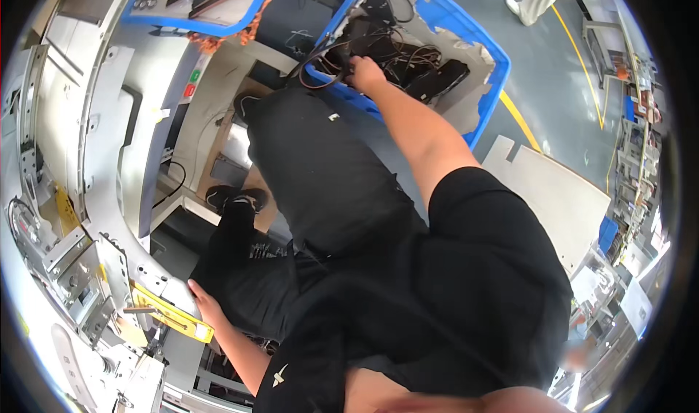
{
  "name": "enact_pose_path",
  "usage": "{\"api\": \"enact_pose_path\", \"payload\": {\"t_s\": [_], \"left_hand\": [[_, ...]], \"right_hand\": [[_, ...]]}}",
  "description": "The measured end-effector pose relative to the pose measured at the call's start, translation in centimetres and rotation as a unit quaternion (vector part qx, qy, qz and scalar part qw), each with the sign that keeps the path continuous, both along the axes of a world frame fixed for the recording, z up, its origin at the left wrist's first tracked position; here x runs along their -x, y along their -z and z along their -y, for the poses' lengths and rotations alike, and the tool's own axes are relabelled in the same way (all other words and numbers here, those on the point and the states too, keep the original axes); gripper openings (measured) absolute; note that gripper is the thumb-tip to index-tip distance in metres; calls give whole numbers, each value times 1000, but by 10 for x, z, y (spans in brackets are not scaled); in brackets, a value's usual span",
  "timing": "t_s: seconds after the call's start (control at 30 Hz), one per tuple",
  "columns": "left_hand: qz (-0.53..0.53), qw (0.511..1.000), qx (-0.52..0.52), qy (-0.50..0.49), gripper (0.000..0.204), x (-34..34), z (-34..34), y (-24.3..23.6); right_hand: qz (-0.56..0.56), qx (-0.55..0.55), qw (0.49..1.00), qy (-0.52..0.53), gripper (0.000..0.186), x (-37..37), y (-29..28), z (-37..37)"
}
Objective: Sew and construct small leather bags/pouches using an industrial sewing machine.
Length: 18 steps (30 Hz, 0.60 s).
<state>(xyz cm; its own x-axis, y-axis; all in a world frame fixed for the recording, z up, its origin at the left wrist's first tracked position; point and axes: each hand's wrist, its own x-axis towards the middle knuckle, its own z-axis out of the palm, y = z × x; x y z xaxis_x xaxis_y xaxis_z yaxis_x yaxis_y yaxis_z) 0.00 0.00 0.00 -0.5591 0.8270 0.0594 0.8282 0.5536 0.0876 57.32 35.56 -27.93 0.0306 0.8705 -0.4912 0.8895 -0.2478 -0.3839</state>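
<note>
My right hand (364, 73) reaches into a blue bin (496, 71) of black cables and dark devices (437, 78), its fingers curled; what they hold among the dark items is unclear. My left hand (205, 304) grips the edge of a pale metal fixture (171, 296) beside a yellow strip (175, 318), its fingers partly hidden. My legs in black trousers (324, 165) stretch between the workbench and the bin.
A blue-rimmed tray (234, 27) of metal parts is at top left. Machinery (54, 253) lines the left; a board (568, 209) stands right of the bin. A person's leg and white shoe (531, 5) appear on the marked floor (542, 56), near long shelving (633, 144).
</note>
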Motion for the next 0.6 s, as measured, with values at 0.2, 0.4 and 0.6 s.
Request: {"api": "enact_pose_path", "payload": {"t_s": [0.2,0.4,0.6], "left_hand": [[-110,987,95,-72,45,-3,14,39],[282,954,-90,-57,62,-47,-24,35],[176,957,-229,-26,26,-103,-56,-33]], "right_hand": [[-3,-52,999,-11,24,-40,35,-3],[-305,-18,921,241,43,-125,-18,22],[-259,-156,950,84,36,-162,-150,1]]}}
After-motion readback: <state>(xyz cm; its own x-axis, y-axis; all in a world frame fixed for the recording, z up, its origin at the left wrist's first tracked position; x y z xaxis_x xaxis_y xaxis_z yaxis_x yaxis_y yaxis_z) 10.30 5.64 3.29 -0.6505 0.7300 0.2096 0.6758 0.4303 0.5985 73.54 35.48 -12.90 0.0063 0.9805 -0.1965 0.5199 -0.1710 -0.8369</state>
